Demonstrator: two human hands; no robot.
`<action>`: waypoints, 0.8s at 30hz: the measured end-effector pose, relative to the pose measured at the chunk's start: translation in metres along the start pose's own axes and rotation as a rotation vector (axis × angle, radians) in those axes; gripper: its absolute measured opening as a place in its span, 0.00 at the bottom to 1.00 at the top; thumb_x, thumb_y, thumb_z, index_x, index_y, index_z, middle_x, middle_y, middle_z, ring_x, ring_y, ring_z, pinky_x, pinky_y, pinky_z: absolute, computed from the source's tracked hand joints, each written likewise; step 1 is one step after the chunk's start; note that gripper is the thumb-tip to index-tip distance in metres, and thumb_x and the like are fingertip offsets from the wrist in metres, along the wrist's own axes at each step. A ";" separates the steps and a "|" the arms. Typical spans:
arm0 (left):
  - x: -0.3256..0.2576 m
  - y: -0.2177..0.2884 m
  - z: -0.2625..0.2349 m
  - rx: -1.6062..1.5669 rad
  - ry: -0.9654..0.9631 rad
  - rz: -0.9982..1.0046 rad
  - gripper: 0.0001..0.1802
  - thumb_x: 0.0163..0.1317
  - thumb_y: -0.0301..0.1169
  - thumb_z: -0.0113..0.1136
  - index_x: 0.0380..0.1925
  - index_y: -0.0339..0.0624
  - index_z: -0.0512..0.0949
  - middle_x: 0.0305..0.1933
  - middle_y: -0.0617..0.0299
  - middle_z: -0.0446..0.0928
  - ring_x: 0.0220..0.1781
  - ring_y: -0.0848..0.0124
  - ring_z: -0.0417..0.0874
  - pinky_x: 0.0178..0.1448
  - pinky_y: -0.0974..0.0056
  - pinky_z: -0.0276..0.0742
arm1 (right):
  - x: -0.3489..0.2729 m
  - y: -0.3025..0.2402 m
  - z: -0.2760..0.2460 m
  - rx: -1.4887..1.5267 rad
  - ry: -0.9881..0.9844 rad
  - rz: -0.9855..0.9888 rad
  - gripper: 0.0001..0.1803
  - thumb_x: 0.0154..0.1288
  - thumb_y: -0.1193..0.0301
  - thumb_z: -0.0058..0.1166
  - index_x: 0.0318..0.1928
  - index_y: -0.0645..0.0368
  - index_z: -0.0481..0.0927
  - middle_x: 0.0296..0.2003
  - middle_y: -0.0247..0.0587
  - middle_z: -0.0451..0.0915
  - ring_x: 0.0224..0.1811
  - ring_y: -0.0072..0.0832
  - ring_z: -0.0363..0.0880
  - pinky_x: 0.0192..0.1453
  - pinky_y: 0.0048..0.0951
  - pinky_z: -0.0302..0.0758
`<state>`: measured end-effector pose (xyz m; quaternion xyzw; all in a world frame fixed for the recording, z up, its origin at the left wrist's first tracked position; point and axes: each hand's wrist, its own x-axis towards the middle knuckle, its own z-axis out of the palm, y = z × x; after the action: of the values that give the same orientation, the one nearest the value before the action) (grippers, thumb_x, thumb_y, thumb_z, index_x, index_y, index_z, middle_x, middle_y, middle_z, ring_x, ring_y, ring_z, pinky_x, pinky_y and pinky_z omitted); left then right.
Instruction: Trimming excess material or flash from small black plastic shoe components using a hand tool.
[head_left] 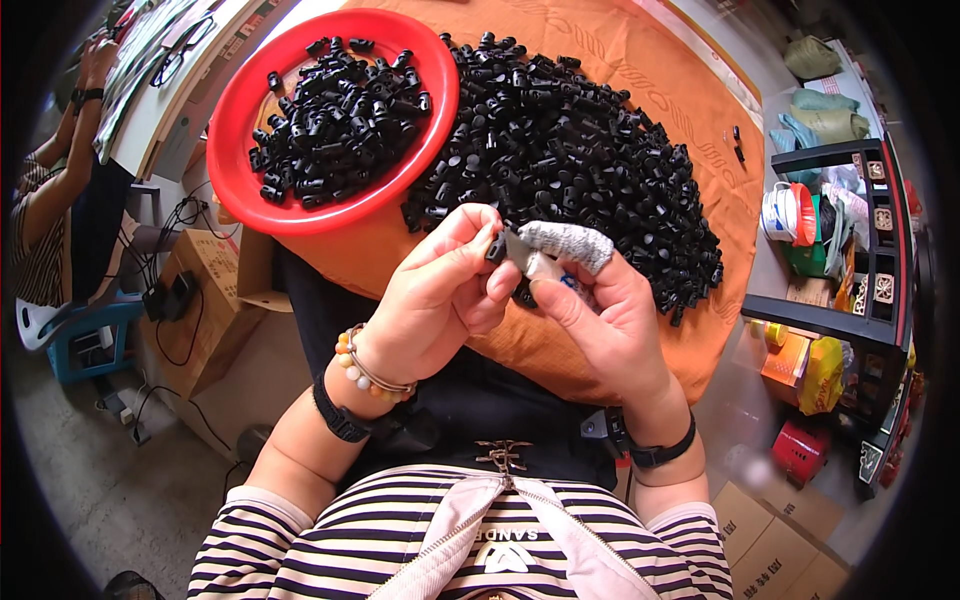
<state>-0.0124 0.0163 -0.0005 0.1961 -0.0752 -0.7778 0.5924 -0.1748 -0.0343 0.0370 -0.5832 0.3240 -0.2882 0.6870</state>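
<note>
Striped sleeves frame both hands over the lap: the left hand (435,300) pinches a small black clip (497,247) in closed fingers, touching the right hand (600,320), whose fingers grip a small blade (522,252). Beyond, a clip pile (580,150) covers the orange-clothed table (690,110), beside a red plate (240,110).

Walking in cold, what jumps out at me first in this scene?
A bright red tray at upper left, loaded with small black plastic parts, beside a far bigger heap of black parts on the orange cloth. At centre, the left hand and right hand meet over one small black piece, the right wearing a grey finger cot.
</note>
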 end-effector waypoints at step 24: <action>-0.003 0.054 -0.015 0.127 0.095 0.405 0.09 0.68 0.35 0.44 0.43 0.45 0.67 0.35 0.59 0.74 0.24 0.76 0.71 0.27 0.76 0.66 | 0.006 0.010 -0.022 -0.001 0.113 -0.044 0.24 0.61 0.81 0.52 0.57 0.67 0.64 0.53 0.42 0.70 0.56 0.23 0.68 0.58 0.23 0.66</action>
<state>0.0420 0.0052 0.0049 0.2503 -0.1337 -0.6265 0.7259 -0.1881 -0.0511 0.0239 -0.5732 0.3494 -0.3358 0.6608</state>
